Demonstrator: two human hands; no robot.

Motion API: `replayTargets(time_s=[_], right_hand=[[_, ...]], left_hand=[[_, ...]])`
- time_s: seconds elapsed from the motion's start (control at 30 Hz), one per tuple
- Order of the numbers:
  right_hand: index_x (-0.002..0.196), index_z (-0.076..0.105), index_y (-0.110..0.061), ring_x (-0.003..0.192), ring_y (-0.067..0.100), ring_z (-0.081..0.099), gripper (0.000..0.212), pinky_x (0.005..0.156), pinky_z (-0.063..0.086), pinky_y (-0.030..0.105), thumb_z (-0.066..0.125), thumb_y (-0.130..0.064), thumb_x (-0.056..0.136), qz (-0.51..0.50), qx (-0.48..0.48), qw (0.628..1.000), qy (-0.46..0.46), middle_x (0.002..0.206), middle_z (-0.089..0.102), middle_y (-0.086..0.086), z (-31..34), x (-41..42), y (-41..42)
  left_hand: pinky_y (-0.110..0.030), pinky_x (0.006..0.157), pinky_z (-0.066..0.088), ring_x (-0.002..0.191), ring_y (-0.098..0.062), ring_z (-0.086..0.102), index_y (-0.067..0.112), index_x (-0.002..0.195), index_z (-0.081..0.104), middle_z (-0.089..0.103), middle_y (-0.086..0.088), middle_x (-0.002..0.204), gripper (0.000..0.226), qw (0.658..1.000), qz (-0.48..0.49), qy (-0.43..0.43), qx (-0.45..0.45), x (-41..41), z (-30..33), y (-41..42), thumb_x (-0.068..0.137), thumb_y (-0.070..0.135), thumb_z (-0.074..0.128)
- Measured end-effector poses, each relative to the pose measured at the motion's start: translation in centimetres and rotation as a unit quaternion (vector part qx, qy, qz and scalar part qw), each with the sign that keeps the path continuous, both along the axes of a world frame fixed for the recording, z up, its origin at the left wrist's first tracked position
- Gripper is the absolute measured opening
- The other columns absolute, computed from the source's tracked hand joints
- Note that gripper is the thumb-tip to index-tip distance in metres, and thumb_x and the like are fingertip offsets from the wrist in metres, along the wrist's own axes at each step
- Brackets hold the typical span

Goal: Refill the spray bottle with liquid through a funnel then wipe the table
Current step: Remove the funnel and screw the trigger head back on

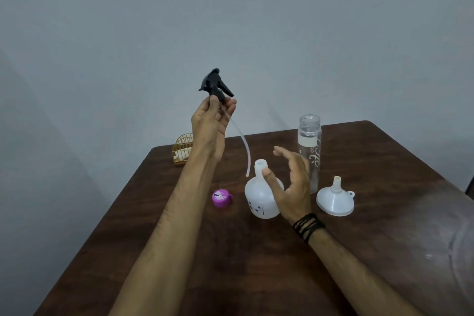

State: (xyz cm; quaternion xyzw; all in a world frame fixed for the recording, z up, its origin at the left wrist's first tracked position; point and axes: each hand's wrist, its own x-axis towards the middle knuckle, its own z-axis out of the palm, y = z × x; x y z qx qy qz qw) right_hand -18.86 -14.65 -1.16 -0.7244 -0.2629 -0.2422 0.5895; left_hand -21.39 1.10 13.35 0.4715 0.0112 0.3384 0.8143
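Bottle [261, 194] stood uncapped at table [384, 251] centre, funnel [334, 200] inverted at its 3 o'clock; left hand [211, 123] pinched sprayer [215, 83] aloft, right hand [292, 185] open, empty beside bottle; opening step apparently finished, next: seat funnel.

I see two bare forearms, no sleeves. Black cord bracelet [308, 226], wound in several strands, circles the right wrist; the left wrist wears nothing.
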Motion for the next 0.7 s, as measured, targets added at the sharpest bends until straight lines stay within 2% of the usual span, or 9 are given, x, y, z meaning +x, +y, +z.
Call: replayTargets(time_s=[0.13, 0.23, 0.3, 0.4, 0.53, 0.7], right_hand=[[0.123, 0.066, -0.031, 0.108, -0.003, 0.052, 0.042, 0.095, 0.037, 0.017, 0.061, -0.054, 0.088, 0.036, -0.023, 0.999, 0.024, 0.099, 0.066, -0.024, 2.8, 0.9, 0.1], [0.11, 0.072, -0.037, 0.097, -0.006, 0.058, 0.022, 0.082, 0.045, 0.017, 0.071, -0.038, 0.088, 0.076, -0.015, 0.995, 0.062, 0.09, 0.07, -0.022, 4.1, 1.8, 0.3], [0.102, 0.073, -0.041, 0.093, -0.003, 0.062, 0.017, 0.079, 0.047, 0.017, 0.073, -0.031, 0.088, 0.088, -0.008, 0.993, 0.079, 0.086, 0.071, -0.02, 4.7, 2.2, 0.4], [0.097, 0.073, -0.04, 0.092, 0.0, 0.062, 0.015, 0.078, 0.05, 0.017, 0.072, -0.028, 0.088, 0.081, -0.004, 0.993, 0.083, 0.086, 0.069, -0.018, 5.4, 2.8, 0.6], [0.1, 0.076, -0.033, 0.089, -0.001, 0.061, 0.015, 0.071, 0.043, 0.005, 0.074, -0.026, 0.087, 0.065, -0.026, 0.995, 0.064, 0.082, 0.067, -0.021, 5.2, 3.1, 0.6], [0.098, 0.077, -0.03, 0.086, -0.001, 0.06, 0.014, 0.07, 0.04, 0.005, 0.075, -0.024, 0.086, 0.049, -0.066, 0.996, 0.04, 0.08, 0.067, -0.024, 4.1, 2.8, 0.6]], left_hand=[[-0.026, 0.087, 0.058, 0.092, -0.018, 0.073, 0.003, 0.107, 0.064, 0.069, -0.012, 0.095, 0.023, 0.998, -0.03, -0.054, -0.015, 0.8, 1.3, -1.3, 0.108, 0.013, 0.042], [-0.027, 0.089, 0.058, 0.095, -0.019, 0.073, 0.004, 0.11, 0.064, 0.069, -0.013, 0.099, 0.025, 0.996, -0.038, -0.081, -0.015, 1.1, 2.2, -1.8, 0.108, 0.014, 0.041], [-0.027, 0.088, 0.058, 0.095, -0.019, 0.073, 0.004, 0.11, 0.064, 0.069, -0.012, 0.099, 0.025, 0.996, -0.034, -0.086, -0.01, 1.1, 2.7, -1.8, 0.109, 0.014, 0.041], [-0.025, 0.085, 0.058, 0.092, -0.018, 0.074, 0.005, 0.108, 0.063, 0.07, -0.011, 0.096, 0.024, 0.997, -0.016, -0.078, 0.013, 1.0, 3.1, -1.5, 0.109, 0.014, 0.041], [-0.025, 0.084, 0.057, 0.091, -0.018, 0.073, 0.005, 0.111, 0.063, 0.069, -0.01, 0.096, 0.023, 0.996, -0.001, -0.06, 0.061, 0.6, 2.9, -1.0, 0.108, 0.015, 0.043], [-0.026, 0.083, 0.059, 0.088, -0.019, 0.073, 0.004, 0.114, 0.062, 0.07, -0.01, 0.095, 0.022, 0.995, 0.005, -0.036, 0.097, 0.1, 1.8, -0.9, 0.107, 0.015, 0.045]])
